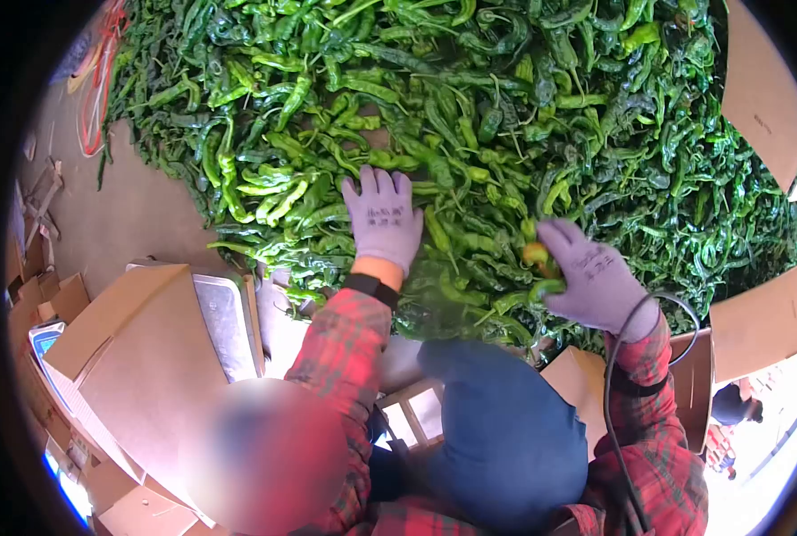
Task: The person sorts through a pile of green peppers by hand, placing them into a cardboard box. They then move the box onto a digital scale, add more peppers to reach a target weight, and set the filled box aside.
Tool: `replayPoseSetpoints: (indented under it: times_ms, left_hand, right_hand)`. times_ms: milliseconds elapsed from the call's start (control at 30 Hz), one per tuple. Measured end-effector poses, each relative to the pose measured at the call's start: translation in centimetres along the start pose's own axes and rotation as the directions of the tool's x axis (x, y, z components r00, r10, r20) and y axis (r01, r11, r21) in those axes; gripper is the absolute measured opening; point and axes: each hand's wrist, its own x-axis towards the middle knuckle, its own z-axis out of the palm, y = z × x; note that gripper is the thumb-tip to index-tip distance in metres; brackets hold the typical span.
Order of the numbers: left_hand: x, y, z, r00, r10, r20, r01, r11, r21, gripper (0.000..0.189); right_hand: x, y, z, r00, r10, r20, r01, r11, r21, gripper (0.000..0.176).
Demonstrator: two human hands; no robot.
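A wide heap of long green peppers (pixel 452 116) spreads before me. My left hand (pixel 385 219), in a light purple knit glove, lies on the near part of the heap. Its fingers are stretched out over the peppers, and nothing shows in its grip. In a matching glove, my right hand (pixel 599 284) curls at the heap's right front. An orange-tinged pepper (pixel 535 255) sits between its fingers and thumb, with a curved green pepper (pixel 548 289) by the thumb tip. The underside of the right hand's grip is hidden.
Open cardboard boxes (pixel 148 357) stand at the lower left beside a grey metal-edged panel (pixel 227 322). More cardboard (pixel 760 326) flanks the heap at the right. A black cable (pixel 609 402) loops over my right wrist. Another person's blurred head (pixel 273 456) is at the lower left.
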Motion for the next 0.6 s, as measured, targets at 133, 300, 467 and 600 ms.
replayPoseSetpoints:
  times_ms: [133, 300, 467, 600]
  left_hand:
    - [-1.1, 0.6, 0.8, 0.998, 0.030, -0.054, -0.033, 0.998, -0.046, 0.042]
    - [-0.9, -1.3, -1.7, 0.991, -0.107, 0.080, 0.121, 0.975, -0.186, 0.030]
    - [6.7, -6.0, -2.6, 0.994, 0.044, -0.096, -0.048, 0.998, -0.039, 0.034]
    - [11.5, -3.6, -2.2, 0.861, -0.100, 0.499, 0.139, 0.989, -0.041, 0.057]
  right_hand:
    - [7.6, -3.4, -0.1, 0.805, -0.268, -0.530, 0.356, 0.932, 0.070, 0.070]
    - [19.7, -3.4, 3.4, 0.984, -0.101, 0.146, 0.085, 0.990, 0.111, 0.082]
    - [14.4, -2.1, 7.2, 0.983, -0.106, 0.148, 0.095, 0.992, 0.078, 0.080]
    - [9.5, -2.7, 6.9, 0.967, -0.175, 0.184, 0.155, 0.980, 0.121, 0.067]
